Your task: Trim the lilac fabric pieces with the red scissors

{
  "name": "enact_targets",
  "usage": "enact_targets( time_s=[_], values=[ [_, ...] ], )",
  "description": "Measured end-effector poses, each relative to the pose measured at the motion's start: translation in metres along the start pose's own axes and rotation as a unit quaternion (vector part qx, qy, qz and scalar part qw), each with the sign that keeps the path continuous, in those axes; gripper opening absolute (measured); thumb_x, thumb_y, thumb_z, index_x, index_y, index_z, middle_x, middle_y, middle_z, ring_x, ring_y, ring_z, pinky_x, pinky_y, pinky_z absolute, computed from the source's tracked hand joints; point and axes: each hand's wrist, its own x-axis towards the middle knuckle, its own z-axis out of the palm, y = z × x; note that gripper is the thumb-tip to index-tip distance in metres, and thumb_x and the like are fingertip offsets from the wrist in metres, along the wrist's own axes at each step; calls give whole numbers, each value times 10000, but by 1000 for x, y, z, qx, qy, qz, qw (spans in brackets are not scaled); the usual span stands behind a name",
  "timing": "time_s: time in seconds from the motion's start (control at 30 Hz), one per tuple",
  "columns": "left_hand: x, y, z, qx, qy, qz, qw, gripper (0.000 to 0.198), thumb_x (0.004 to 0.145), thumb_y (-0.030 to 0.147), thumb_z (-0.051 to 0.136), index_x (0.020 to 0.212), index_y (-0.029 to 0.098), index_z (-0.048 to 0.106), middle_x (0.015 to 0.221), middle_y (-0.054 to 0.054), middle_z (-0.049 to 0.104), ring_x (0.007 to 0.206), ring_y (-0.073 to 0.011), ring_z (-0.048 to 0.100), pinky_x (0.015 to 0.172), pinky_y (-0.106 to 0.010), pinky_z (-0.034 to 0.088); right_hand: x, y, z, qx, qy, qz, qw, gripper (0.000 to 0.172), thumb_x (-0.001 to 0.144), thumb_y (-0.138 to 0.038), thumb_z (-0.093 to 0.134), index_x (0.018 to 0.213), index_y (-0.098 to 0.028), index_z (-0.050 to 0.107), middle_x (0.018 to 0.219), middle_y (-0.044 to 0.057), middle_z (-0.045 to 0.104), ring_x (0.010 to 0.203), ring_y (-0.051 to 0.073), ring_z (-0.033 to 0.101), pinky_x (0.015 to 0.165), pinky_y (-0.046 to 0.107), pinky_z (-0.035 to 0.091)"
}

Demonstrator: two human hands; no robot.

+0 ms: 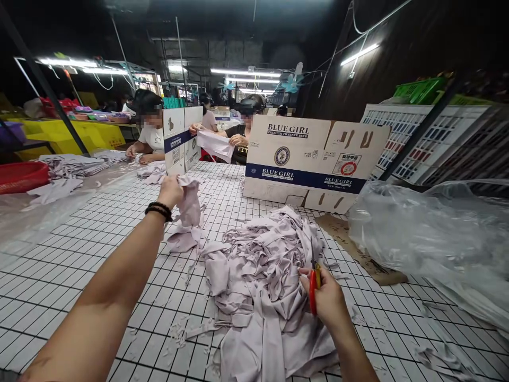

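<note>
My left hand [171, 192], with a dark bracelet at the wrist, is stretched forward and closed on a pale lilac fabric piece [190, 204] that hangs down toward the table. Below that piece lies another bit of the same cloth [184, 239]. In my right hand [329, 298] is a pair of scissors [313, 289] with red and yellow handles, blades pointing up and away. The scissors are beside the right edge of a big tangled heap of lilac fabric pieces [262, 265], which spreads toward me.
Cardboard beer-box panels [310, 159] stand upright across the table [99, 254]. Clear plastic bags [429, 233] and brown cardboard [358, 249] lie right. At far left are a red basket [24, 178] and stacked cloth [75, 165]. Co-workers sit opposite, one holding up cloth [216, 144]. Scraps litter the tabletop.
</note>
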Motion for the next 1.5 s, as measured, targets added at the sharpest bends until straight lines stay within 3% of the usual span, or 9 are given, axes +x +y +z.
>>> enact_targets(
  time_s=[0.3,0.5,0.67,0.9,1.03,1.1,1.2,1.33,1.5],
  values=[
    [-102,-19,88,20,-235,-70,969,326,927,311,587,1214,157,570,1215,-97,602,1021,-235,625,850,-439,542,46,-47,46,-65,-45,-93,992,70,730,-251,578,798,-236,582,780,30,660,735,215,602,650,275,382],
    [-157,-78,88,-85,-220,-165,958,328,925,302,592,1218,158,563,1208,-94,603,1005,-228,629,840,-429,546,23,-66,115,-14,-148,-89,985,203,658,-254,718,775,-226,555,724,-5,618,689,184,562,634,263,364],
    [-192,-93,81,-224,-191,-232,927,314,973,353,452,1179,130,531,978,-103,656,715,-157,657,655,-324,558,-16,-81,161,96,-216,-62,970,269,580,-191,731,616,-226,467,548,-68,480,536,129,437,539,249,315],
    [-248,-68,64,-348,-203,-139,905,616,638,206,751,1214,177,536,1192,-116,622,1038,-240,615,900,-370,492,-17,-126,95,326,-285,-62,899,377,655,-481,710,735,-234,437,655,-57,499,548,110,465,519,237,405],
    [-244,-45,49,-347,-184,-32,919,226,743,358,698,869,171,684,1081,-104,633,1090,-264,552,1031,-413,380,-3,-149,70,398,-273,-62,874,405,600,-455,780,744,-228,477,685,-50,500,574,108,489,534,234,432],
    [-237,-42,38,-356,-199,-35,912,289,822,439,609,737,171,676,988,-93,657,1025,-254,582,982,-399,425,8,-151,68,416,-238,-64,875,411,581,-457,796,731,-229,488,692,-52,495,591,108,498,550,235,443],
    [-233,-44,22,-417,-221,-80,878,370,876,500,528,844,174,700,933,-81,706,982,-246,624,901,-380,493,30,-142,76,405,-176,-56,895,413,584,-488,789,723,-236,492,692,-52,518,605,121,522,557,247,449],
    [-238,-56,24,-543,-221,-250,770,354,846,482,614,974,165,704,981,-100,742,995,-256,658,880,-373,525,50,-110,91,295,-139,-20,945,412,513,-428,838,690,-220,529,598,-52,555,539,135,521,502,258,401],
    [-242,-77,38,-540,-174,-336,751,258,810,355,684,953,142,650,952,-106,750,903,-226,697,776,-302,560,29,-65,99,142,-197,22,970,324,542,-379,799,687,-209,564,559,-48,581,484,145,517,473,263,375]
  ],
)
